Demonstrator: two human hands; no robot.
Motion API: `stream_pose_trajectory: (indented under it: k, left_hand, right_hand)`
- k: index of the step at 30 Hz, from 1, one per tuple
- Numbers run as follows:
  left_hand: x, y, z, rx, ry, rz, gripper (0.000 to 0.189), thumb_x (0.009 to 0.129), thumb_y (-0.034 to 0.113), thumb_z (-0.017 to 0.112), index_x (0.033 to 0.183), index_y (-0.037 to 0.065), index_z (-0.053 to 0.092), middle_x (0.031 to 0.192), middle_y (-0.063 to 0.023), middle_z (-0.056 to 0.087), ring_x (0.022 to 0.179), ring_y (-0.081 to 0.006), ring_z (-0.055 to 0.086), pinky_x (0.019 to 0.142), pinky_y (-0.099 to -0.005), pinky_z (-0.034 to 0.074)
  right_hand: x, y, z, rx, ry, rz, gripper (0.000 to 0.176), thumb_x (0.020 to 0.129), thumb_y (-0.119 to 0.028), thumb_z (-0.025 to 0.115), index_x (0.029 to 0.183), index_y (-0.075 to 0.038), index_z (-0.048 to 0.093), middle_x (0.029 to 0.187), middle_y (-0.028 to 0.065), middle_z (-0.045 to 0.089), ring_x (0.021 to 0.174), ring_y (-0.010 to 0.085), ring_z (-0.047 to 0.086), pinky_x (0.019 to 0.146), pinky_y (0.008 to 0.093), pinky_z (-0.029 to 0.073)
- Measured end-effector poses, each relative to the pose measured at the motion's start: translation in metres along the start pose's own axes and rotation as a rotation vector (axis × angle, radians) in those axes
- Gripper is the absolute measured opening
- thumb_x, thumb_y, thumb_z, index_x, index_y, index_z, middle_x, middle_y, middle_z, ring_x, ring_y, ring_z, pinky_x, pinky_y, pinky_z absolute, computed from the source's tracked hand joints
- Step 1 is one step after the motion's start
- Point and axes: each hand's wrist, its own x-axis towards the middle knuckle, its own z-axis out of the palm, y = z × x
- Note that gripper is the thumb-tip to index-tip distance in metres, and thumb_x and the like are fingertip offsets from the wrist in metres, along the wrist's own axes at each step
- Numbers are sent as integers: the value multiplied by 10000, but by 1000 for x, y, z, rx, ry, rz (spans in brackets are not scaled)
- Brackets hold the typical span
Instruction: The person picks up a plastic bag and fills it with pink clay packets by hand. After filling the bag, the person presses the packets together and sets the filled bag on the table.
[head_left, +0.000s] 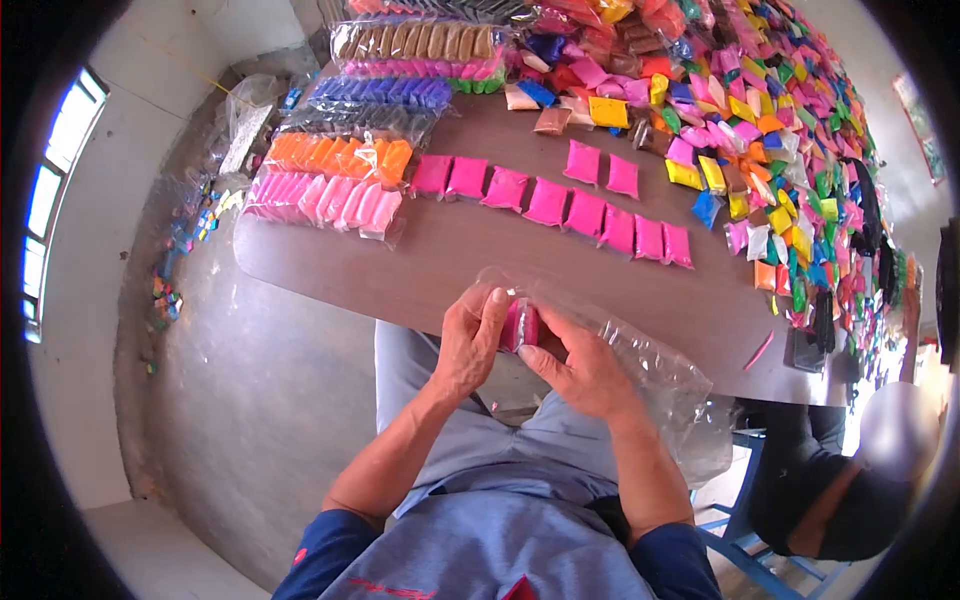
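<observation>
1. Full bags of pink and orange packets (pixel 325 180) lay on the left part of the brown desk (pixel 420 270).
2. The left hand (pixel 468 345) had its grip closed on a pink packet (pixel 520 325), just in front of the desk's near edge.
3. The right hand (pixel 582 372) pinched the same packet from the other side, at the mouth of a clear bag (pixel 655 372).
4. A row of pink packets (pixel 585 212) lay on the desk behind the hands.
5. A big heap of many-coloured packets (pixel 780 130) covered the right side.

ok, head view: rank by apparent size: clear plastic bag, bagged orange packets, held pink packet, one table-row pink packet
1. clear plastic bag
2. bagged orange packets
3. held pink packet and table-row pink packet: look alike; held one nearer, partly covered, so unranked.
</observation>
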Motion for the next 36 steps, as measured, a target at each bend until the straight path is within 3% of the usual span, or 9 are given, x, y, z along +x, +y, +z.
stream_pose_trajectory:
  k: [8, 11, 14, 17, 26, 29, 32, 35, 36]
  left_hand:
    - [4, 4, -15, 110, -93, -15, 282, 1032, 275, 580, 1061, 0, 637, 897, -25, 579, 809, -105, 520, 712, -266, 448]
    - [5, 10, -17, 60, -110, -9, 291, 1013, 282, 613, 1088, 3, 641, 959, -46, 604, 865, -118, 542, 763, -276, 464]
    - [7, 5, -16, -7, -98, -13, 295, 981, 281, 657, 1092, 8, 649, 977, -58, 631, 873, -119, 556, 774, -285, 477]
    - [5, 7, -13, 182, -125, -15, 282, 950, 257, 689, 1077, 7, 660, 949, -60, 649, 847, -120, 567, 758, -297, 488]
    - [4, 4, -2, 220, -43, -15, 307, 940, 275, 673, 1042, -14, 673, 814, -77, 662, 736, -142, 613, 668, -316, 508]
    - [5, 13, -1, 249, -48, -85, 301, 945, 268, 658, 1046, -15, 674, 842, -76, 671, 766, -141, 619, 699, -317, 509]
    - [4, 9, -6, 239, -61, -98, 283, 942, 250, 655, 1041, -15, 674, 853, -77, 670, 784, -138, 609, 731, -315, 501]
    - [4, 17, -6, 299, -62, -61, 264, 933, 234, 664, 1012, -18, 666, 834, -67, 654, 763, -131, 581, 712, -301, 480]
    - [4, 15, -5, 288, -58, -28, 263, 931, 233, 665, 1009, -18, 664, 829, -62, 650, 757, -128, 575, 706, -299, 478]
  right_hand:
    - [3, 34, 8, 130, 45, 11, 432, 986, -281, 624, 1322, -12, 582, 1156, 212, 676, 1091, 326, 657, 938, 410, 502]
    - [4, 14, 10, -77, 89, 26, 357, 986, -214, 627, 1275, -4, 624, 1090, 197, 699, 1039, 263, 678, 891, 356, 516]
    - [8, 23, 15, -146, 117, -79, 329, 986, -248, 608, 1261, -69, 638, 1089, 236, 674, 979, 399, 656, 838, 446, 519]
    - [9, 20, 14, -160, 59, 7, 284, 1000, -240, 570, 1185, -43, 659, 1077, 249, 670, 969, 416, 652, 802, 472, 517]
    - [-2, 9, 7, -167, -20, 55, 354, 983, -213, 531, 1295, -50, 492, 1060, 279, 655, 976, 489, 617, 806, 553, 489]
    - [-12, -9, 7, -371, -27, 6, 421, 961, -187, 559, 1336, -28, 450, 1040, 283, 653, 931, 504, 611, 793, 554, 488]
    - [-32, -39, -5, -407, -14, -172, 401, 924, -165, 618, 1279, 0, 535, 945, 240, 676, 834, 462, 635, 738, 503, 516]
    - [-58, -81, -48, -258, -207, -309, 304, 940, -155, 592, 1206, -17, 644, 861, 212, 694, 771, 325, 682, 696, 379, 542]
    - [-65, -84, -63, -253, -86, -325, 250, 923, -121, 611, 1136, -8, 674, 838, 176, 703, 751, 269, 682, 676, 348, 541]
